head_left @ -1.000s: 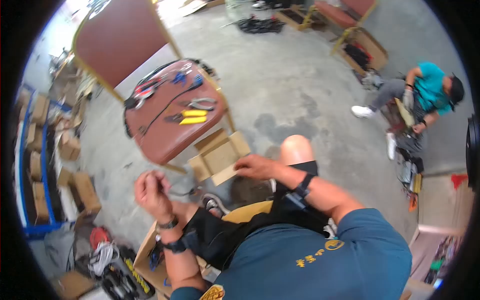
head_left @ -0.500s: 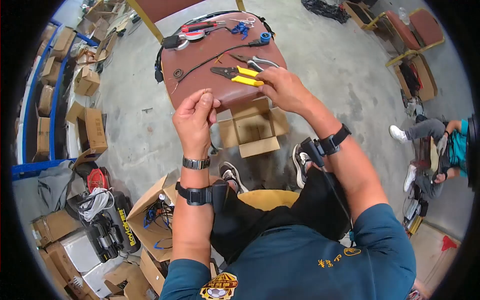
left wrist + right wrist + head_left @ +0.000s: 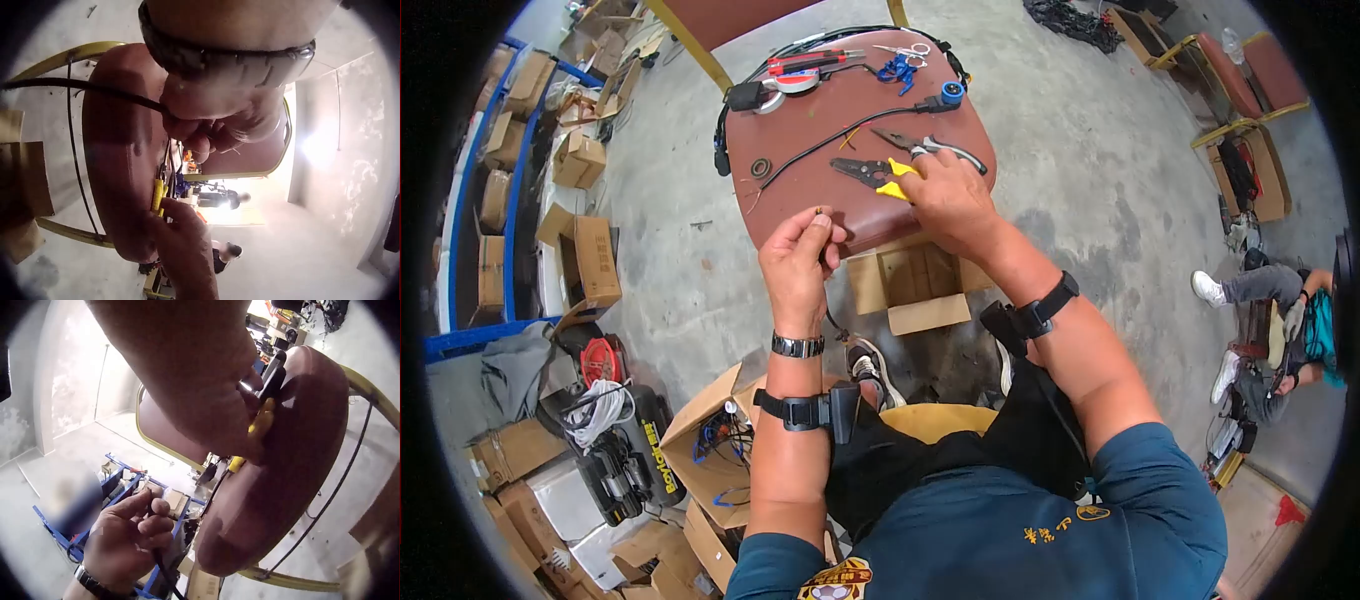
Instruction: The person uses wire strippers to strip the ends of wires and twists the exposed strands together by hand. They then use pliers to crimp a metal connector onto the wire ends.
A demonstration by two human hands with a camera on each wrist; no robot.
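Observation:
Pinched in the left hand (image 3: pixel 796 268) is the end of a black cable, which runs away from the hand (image 3: pixel 219 115) in the left wrist view as a dark cable (image 3: pixel 81 84). The right hand (image 3: pixel 953 200) has its fingers round the yellow handles of the wire strippers (image 3: pixel 862 172), which lie on the chair's red seat (image 3: pixel 800 215). Grey-handled pliers (image 3: pixel 897 138) lie just beyond the strippers, close to the right fingers. In the right wrist view the forearm and hand partly hide the yellow handles (image 3: pixel 236 464).
Farther back on the seat are a cable with a blue plug (image 3: pixel 951 93), scissors (image 3: pixel 915 52), a tape roll (image 3: pixel 798 82) and a small dark ring (image 3: pixel 761 168). An open carton (image 3: pixel 928 315) stands below the seat's front edge. Another person (image 3: pixel 1290 325) sits at the right.
The view has turned and moved closer to the chair. The right hand has come up from above the carton to the seat and taken the yellow handles. The left hand is raised near the seat edge.

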